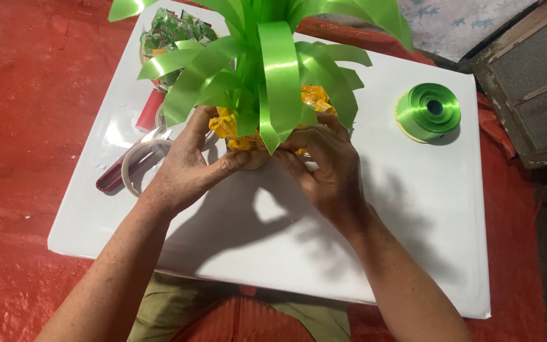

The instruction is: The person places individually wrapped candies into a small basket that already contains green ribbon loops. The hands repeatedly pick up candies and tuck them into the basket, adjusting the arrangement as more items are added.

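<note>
Gripping yellow candy ornament point(267, 130), both left hand point(188, 168), right hand point(327, 168); seemingly upright, green ribbon leaves point(273, 57) upward.

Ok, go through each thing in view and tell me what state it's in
Left hand: gripping the craft piece.
Right hand: gripping the craft piece.
Craft piece: upright, yellow wrappers at its base, held on both sides.
Green ribbon leaves: fanned out, drooping.
Green ribbon roll: wound, lying flat.
Tape ring: lying flat.
White board: flat on red sheet.
</note>
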